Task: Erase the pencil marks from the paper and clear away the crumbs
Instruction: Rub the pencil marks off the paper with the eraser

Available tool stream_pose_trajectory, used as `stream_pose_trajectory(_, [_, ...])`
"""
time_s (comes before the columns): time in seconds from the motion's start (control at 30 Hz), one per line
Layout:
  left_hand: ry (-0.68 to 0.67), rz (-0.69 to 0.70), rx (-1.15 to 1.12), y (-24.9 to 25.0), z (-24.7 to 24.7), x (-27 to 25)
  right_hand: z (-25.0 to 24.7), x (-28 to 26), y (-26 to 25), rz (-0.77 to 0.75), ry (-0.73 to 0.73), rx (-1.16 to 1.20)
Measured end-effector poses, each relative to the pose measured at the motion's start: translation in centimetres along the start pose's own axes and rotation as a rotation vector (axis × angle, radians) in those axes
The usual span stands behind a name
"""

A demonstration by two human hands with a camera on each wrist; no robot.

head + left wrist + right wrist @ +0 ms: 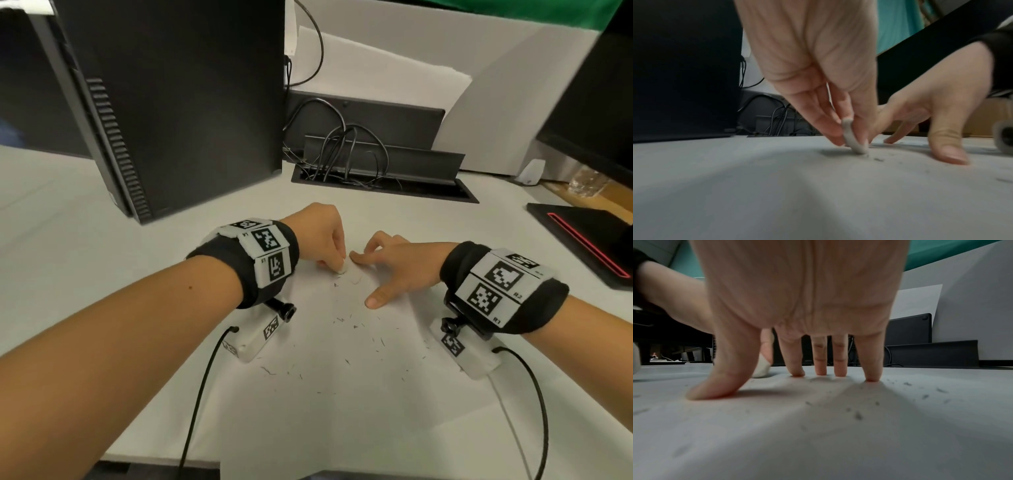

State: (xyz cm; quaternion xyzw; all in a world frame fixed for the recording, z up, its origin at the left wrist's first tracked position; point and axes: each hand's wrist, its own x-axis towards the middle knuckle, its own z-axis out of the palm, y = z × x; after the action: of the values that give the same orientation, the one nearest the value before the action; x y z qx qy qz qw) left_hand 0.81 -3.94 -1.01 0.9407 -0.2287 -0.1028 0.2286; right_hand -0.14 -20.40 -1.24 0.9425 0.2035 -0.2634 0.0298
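Note:
A white sheet of paper (342,377) lies on the pale desk, strewn with dark eraser crumbs (352,325). My left hand (325,236) pinches a small white eraser (854,139) between thumb and fingers, its lower end pressed on the paper near the sheet's far edge. The eraser (342,270) shows just below the fingertips in the head view. My right hand (390,267) is spread flat beside it, fingertips (871,378) and thumb (715,389) pressing the paper down. Crumbs (858,415) lie in front of the right palm. No pencil marks are plainly visible.
A black computer tower (164,102) stands at the back left. Behind the hands is a cable slot (383,181) with black cords. A black device with a red stripe (589,240) lies at the right. Camera cables trail from both wrists towards the near edge.

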Motion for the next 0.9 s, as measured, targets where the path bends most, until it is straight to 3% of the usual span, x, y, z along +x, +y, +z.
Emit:
stream_pose_trajectory(0.13, [-0.103, -0.004, -0.056, 0.2, 0.2, -0.2, 0.1, 0.0, 0.1, -0.004, 0.000, 0.002])
stream_pose_trajectory(0.27, [-0.015, -0.032, -0.030, -0.2, 0.0, -0.1, 0.0, 0.0, 0.0, -0.001, -0.003, 0.008])
stream_pose_trajectory(0.37, [-0.109, -0.022, -0.075, 0.0, 0.2, -0.4, 0.1, 0.1, 0.1, -0.006, -0.005, 0.004])
stream_pose_trajectory(0.5, [-0.031, -0.048, -0.054, -0.2, 0.0, -0.2, 0.0, 0.1, 0.0, -0.001, -0.006, -0.001])
stream_pose_trajectory(0.6, [-0.100, -0.033, -0.074, 0.2, 0.4, -0.5, 0.1, 0.1, 0.0, -0.003, -0.009, 0.002])
stream_pose_trajectory(0.73, [0.016, -0.055, -0.042, 0.1, 0.2, 0.1, 0.0, 0.0, 0.0, 0.001, -0.010, 0.003])
stream_pose_trajectory(0.9, [-0.071, -0.009, -0.061, 0.7, 0.7, 0.1, 0.0, 0.0, 0.0, -0.004, -0.004, 0.003])
